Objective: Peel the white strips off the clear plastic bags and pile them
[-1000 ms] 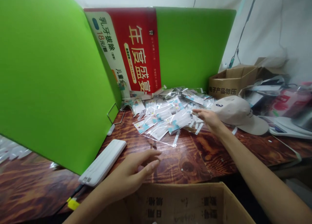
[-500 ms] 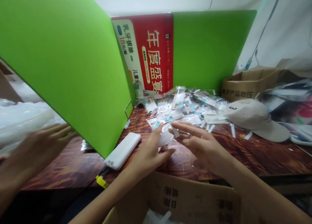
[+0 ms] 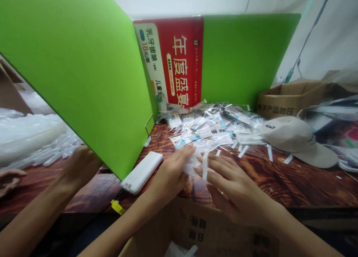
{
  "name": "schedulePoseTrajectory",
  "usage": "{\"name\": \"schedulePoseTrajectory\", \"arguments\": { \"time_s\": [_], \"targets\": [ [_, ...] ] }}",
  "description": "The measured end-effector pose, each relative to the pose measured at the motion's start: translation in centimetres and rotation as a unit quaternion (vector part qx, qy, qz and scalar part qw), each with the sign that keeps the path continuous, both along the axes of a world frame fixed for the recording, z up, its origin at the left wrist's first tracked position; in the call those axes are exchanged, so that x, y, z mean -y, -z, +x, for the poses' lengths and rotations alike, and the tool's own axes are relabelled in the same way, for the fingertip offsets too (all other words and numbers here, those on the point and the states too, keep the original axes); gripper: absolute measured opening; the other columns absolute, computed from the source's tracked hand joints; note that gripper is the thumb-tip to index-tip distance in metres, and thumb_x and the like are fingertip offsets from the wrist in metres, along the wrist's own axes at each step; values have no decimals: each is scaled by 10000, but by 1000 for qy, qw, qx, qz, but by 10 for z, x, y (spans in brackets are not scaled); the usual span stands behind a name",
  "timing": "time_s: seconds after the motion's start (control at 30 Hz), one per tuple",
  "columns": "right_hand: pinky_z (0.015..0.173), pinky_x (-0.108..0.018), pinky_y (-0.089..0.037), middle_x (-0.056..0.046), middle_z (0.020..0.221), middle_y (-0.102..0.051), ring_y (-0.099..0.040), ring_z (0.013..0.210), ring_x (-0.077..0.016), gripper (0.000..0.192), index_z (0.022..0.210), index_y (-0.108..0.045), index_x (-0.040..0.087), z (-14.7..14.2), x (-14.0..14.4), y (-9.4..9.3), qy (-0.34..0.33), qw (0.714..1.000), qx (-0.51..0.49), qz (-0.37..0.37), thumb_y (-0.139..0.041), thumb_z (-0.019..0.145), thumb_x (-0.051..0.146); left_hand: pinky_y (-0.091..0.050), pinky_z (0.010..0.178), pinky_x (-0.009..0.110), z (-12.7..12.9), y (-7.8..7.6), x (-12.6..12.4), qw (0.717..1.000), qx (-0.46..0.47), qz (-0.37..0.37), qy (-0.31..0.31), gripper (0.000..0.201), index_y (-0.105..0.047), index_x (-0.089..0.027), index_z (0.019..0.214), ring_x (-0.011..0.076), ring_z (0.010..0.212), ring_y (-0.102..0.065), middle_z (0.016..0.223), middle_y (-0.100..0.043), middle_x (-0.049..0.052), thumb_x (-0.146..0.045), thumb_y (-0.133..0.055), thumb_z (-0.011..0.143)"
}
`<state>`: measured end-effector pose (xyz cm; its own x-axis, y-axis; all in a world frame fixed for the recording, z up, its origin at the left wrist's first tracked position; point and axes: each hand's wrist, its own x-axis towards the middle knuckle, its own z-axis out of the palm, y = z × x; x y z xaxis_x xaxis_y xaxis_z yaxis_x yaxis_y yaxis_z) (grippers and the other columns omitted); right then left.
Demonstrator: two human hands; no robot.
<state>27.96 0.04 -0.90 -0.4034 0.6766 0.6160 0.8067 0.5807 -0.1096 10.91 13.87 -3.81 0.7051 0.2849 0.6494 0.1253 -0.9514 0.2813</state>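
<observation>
Fingers (image 3: 183, 156) of your left hand (image 3: 169, 175) and right hand (image 3: 232, 182) pinch one clear packet (image 3: 195, 162) between them, a white strip (image 3: 205, 167) hanging from it. It sits just above the counter (image 3: 279, 178), near the packet pile (image 3: 215, 124), over the open cardboard box (image 3: 212, 227). A co-worker's hand (image 3: 81, 164) works beyond the green divider (image 3: 84, 70).

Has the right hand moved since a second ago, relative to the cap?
Yes. The right hand has drawn back from beside the beige cap toward the cardboard box, meeting the left hand.

A beige cap (image 3: 298, 137) lies beside a power bank (image 3: 142, 172).
</observation>
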Motion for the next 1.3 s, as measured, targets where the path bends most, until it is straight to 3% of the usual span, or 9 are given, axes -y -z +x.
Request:
{"name": "schedulePoseTrajectory", "arguments": {
  "time_s": [0.3, 0.47, 0.57, 0.67, 0.8, 0.93, 1.1, 1.17, 1.3],
  "targets": [
    [1102, -504, -363, -131, 1380, -545, -400, 1351, -288, 531, 1411, -444, 127, 0, -5, 3, 5, 997, 53, -53, -471, 882, 101, -498, 1019, 472, -1, -6, 1, 994, -20, 92, -49, 514, -557, -11, 1250, 314, 1226, -577, 1288, -619, 250, -22, -421, 755],
    [1146, -469, -325, -134, 1482, -435, -295, 1421, -258, 550, 1411, -447, 108, -3, -8, 3, -13, 995, 19, -93, -473, 862, 87, -524, 979, 490, -1, -10, 5, 991, -39, 125, -31, 470, -564, -3, 1234, 330, 1184, -604, 1255, -641, 249, -26, -429, 784],
    [1151, -426, -320, -104, 1411, -513, -362, 1376, -242, 550, 1380, -486, 147, -7, -10, -2, -26, 991, -5, -131, -498, 835, 80, -520, 981, 485, 0, -11, 8, 992, -53, 115, -2, 452, -564, -7, 1230, 324, 1169, -614, 1249, -646, 246, -35, -443, 795],
    [1101, -398, -365, -94, 1305, -588, -476, 1263, -238, 445, 1298, -551, 171, -11, -10, -1, -15, 993, -26, -112, -504, 861, 100, -500, 1001, 461, 0, -12, 13, 997, -53, 49, 18, 510, -546, -14, 1254, 304, 1186, -604, 1270, -634, 238, 6, -430, 758],
    [962, -415, -404, -65, 1080, -676, -582, 1048, -232, 294, 1168, -589, 198, -12, -6, 8, 29, 995, -75, 63, -494, 913, 88, -520, 944, 381, 1, -17, 22, 983, -55, -151, 93, 535, -511, -82, 1319, 260, 1104, -643, 1224, -671, 165, -32, -487, 787],
    [868, -385, -404, -34, 949, -682, -591, 884, -203, 289, 1143, -572, 205, -12, 0, 7, 29, 986, -111, 121, -544, 898, 55, -524, 891, 353, 0, -25, 29, 927, -77, -324, 172, 434, -560, -191, 1308, 260, 1042, -655, 1189, -689, 92, -241, -601, 880],
    [717, -320, -427, -23, 864, -652, -581, 764, -185, 305, 1118, -581, 227, -9, 4, -5, 60, 970, -193, 133, -495, 898, 35, -502, 935, 408, -3, -27, 27, 821, -15, -515, 245, 619, -570, -213, 1323, 307, 1123, -629, 1244, -667, 109, -543, -680, 811],
    [703, -305, -435, -19, 865, -652, -594, 767, -179, 249, 1085, -586, 231, -9, 2, -5, 72, 972, -201, 102, -502, 916, 69, -488, 965, 419, -3, -27, 25, 795, 7, -553, 250, 653, -584, -215, 1312, 311, 1176, -605, 1280, -653, 116, -603, -671, 793],
    [729, -326, -425, -24, 855, -658, -603, 807, -189, 172, 1012, -594, 206, -10, -7, 6, 53, 985, -161, 39, -495, 928, 93, -401, 1079, 427, 1, -25, 21, 837, -12, -510, 200, 473, -613, -225, 1285, 270, 1269, -540, 1358, -610, 87, -474, -626, 883]
  ]
}}
